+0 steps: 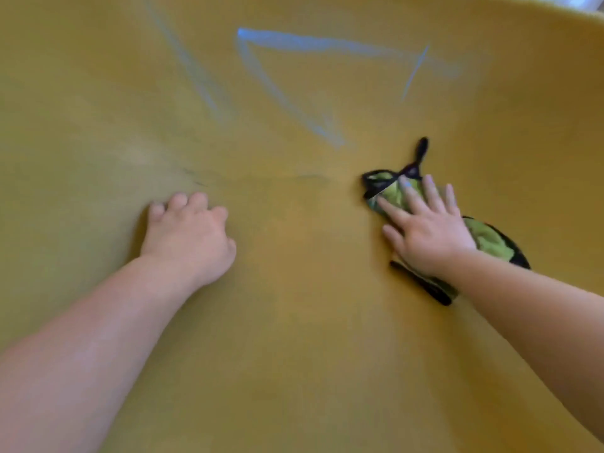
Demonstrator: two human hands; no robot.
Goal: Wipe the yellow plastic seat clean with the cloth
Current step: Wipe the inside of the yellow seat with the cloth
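Head view, wiping in progress. Right hand (428,230), fingers spread flat, palm down, presses a crumpled green cloth with black edging (490,238) against the smooth yellow moulded-plastic seat (294,322); the cloth lies directly beneath and beyond this hand, a black loop sticking out past the fingertips and a black strip trailing near the wrist. Left hand (189,233), fingers curled under and resting knuckle-down on the seat well apart from the cloth, holds nothing; it appears to brace the body. Pale blue streaks (287,93) mark the curved seat wall beyond both hands; faint dark scuffs (196,178) lie just ahead of the left hand. Judged handling: the cloth is light, soft and limp, best driven by flat palm pressure, not a pinch; the seat is rigid and likely slippery, needing no holding. No brand, label or legible writing is visible.
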